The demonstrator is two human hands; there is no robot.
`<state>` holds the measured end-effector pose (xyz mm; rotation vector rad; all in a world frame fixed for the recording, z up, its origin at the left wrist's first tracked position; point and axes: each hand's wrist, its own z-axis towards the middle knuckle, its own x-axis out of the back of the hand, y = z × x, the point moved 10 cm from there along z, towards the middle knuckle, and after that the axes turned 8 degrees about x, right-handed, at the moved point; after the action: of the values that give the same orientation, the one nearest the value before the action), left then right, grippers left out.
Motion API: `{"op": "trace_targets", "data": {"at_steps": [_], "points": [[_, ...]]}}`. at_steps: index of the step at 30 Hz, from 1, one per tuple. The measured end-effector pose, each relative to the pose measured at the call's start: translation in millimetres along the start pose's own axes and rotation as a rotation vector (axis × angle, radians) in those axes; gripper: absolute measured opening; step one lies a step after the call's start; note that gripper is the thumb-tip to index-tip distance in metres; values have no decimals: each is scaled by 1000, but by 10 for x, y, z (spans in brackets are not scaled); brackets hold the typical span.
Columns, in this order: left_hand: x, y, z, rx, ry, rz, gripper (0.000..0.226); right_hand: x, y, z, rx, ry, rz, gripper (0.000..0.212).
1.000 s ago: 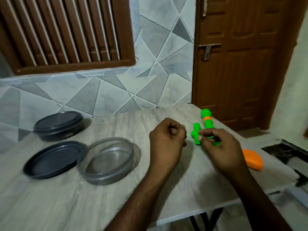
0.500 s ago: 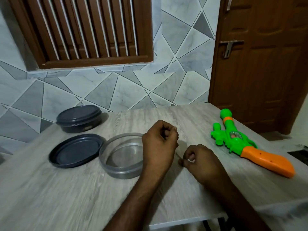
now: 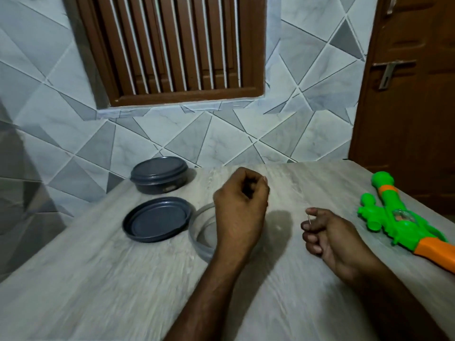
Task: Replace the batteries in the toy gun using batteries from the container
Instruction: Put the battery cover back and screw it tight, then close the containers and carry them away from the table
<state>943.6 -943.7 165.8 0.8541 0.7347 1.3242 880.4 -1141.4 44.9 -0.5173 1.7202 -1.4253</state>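
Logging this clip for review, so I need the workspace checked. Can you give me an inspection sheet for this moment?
Surface: grey wood-grain table.
Job's things: toy gun lies flat near the right edge, untouched; clear container is open and partly hidden by the left forearm; no batteries seen.
Clutter: dark lid lies beside the clear container; closed dark container sits behind it.
Hands: left hand is curled above the table, and I cannot tell if it holds anything; right hand rests on the table, pinching a thin pin-like sliver.
Cables: nothing seen.
Surroundings: tiled wall, louvred window, brown door.
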Motion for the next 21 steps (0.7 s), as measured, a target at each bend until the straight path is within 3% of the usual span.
{"op": "trace_targets", "data": {"at_steps": [2, 6, 9, 13, 16, 21], "points": [[264, -29, 154, -19, 47, 103, 11, -155, 16, 14, -56, -50, 103, 32], [825, -143, 386, -44, 102, 450, 11, -412, -78, 17, -7, -128, -2, 29], [1306, -315, 472, 34, 177, 697, 21, -517, -130, 38, 40, -141, -11, 31], [1519, -833, 466, 278, -58, 892, 30, -623, -108, 100, 82, -117, -43, 34], [1502, -1150, 341, 431, -201, 878, 34, -787, -57, 96, 105, -149, -77, 34], [1422, -1281, 439, 341, -233, 1007, 21, -892, -59, 70, 135, -158, -113, 29]]}}
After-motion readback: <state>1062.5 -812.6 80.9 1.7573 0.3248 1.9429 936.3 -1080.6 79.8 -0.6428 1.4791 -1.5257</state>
